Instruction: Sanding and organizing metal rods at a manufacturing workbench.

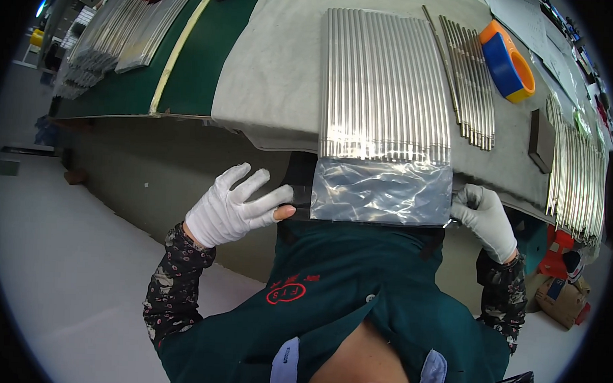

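Well off to the left of the clear bag (381, 193), we see wrapped tube bundles (146, 41) on a green surface (205, 87). Just beyond the left side of the bag's loose end, our gloved left hand (237, 206) has its fingers spread and released. The bag itself lies on grey cloth (277, 62), its row of metal tubes (384, 86) flat, its loose end reaching past the cloth's near edge toward us. We judge the row fairly heavy, stiff and slippery, best supported from both sides; the film seems light and limp, better pinched at its corners. Right of the bag lie slim rods (469, 82), and our gloved right hand (484, 218) pinches the bag's near right corner. Farther right of the bag come a blue-and-orange ring (503, 69), a dark block (541, 140) and another tube row (577, 174).
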The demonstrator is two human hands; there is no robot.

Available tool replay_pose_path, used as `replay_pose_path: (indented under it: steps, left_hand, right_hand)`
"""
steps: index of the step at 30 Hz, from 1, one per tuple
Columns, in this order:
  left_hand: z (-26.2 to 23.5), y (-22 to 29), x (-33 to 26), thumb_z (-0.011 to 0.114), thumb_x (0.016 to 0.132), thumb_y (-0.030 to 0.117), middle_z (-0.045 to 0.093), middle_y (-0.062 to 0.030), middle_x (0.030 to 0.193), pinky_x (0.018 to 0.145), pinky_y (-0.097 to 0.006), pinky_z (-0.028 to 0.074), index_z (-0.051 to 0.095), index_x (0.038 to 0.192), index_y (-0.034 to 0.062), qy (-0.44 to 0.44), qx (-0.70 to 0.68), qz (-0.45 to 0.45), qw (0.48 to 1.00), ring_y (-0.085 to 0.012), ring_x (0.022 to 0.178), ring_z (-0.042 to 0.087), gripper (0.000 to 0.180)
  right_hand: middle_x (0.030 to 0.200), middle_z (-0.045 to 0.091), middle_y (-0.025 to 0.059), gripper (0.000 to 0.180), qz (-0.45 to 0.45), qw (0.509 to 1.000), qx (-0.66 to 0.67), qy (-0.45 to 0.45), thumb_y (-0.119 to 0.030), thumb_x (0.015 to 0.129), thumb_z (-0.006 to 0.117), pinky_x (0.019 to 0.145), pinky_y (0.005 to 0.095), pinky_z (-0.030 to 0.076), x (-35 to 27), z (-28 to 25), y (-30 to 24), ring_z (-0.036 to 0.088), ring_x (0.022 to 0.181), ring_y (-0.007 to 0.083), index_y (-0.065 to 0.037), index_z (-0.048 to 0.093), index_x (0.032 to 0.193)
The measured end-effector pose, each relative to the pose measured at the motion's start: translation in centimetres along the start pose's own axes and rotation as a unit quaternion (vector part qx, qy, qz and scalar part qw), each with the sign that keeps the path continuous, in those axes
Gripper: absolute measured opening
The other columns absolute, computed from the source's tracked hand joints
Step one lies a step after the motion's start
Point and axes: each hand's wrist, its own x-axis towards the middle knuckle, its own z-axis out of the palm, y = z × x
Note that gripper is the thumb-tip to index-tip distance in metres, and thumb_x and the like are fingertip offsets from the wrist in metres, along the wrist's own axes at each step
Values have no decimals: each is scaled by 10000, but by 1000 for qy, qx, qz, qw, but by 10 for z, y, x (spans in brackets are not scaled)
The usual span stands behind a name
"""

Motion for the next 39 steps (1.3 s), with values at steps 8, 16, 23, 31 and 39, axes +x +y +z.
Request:
replay_pose_path:
  steps: [8, 16, 23, 31, 39]
  left_hand:
    - [-8, 1, -1, 640, 849, 288, 547, 58, 1096, 886, -416, 441, 490, 1239, 255, 65, -17, -49, 997, -210, 1045, 494, 420]
    - [8, 19, -23, 740, 632, 211, 335, -158, 1368, 974, -504, 371, 306, 1408, 394, 80, -188, -152, 967, -382, 1196, 411, 908]
    - [18, 38, -20, 749, 737, 325, 238, -236, 1437, 992, -499, 362, -82, 1496, 283, 169, -339, -229, 897, -429, 1277, 337, 1127]
    - [12, 75, 49, 621, 878, 315, 516, 87, 1019, 1042, -512, 234, 441, 1281, 285, 173, 176, -169, 954, -147, 862, 497, 442]
    - [18, 63, 52, 714, 776, 184, 489, 62, 946, 1001, -471, 302, 655, 1007, 190, 186, 188, -166, 950, -115, 910, 483, 238]
  right_hand:
    - [657, 566, -4, 79, 16, 999, 48, -8, -11, 759, 654, 562, 214, 395, -6, -6, -12, 488, 585, 59, -7, 578, 735]
    - [547, 521, 11, 194, 10, 990, 130, 56, -132, 809, 669, 474, 227, 391, -14, -10, -10, 482, 461, 86, -31, 559, 685]
    - [502, 384, -20, 379, -118, 917, 171, 341, -312, 944, 522, 490, 210, 373, -31, -22, 19, 404, 434, 65, -42, 500, 680]
    - [1108, 557, 39, 757, -453, 687, -495, 279, -382, 643, 764, 964, 500, 322, -36, 49, 7, 523, 1092, 231, -219, 423, 1298]
    - [1063, 593, 9, 285, -515, 597, -523, 325, -148, 696, 677, 921, 460, 385, 9, 43, 22, 524, 1107, 194, -138, 613, 974]
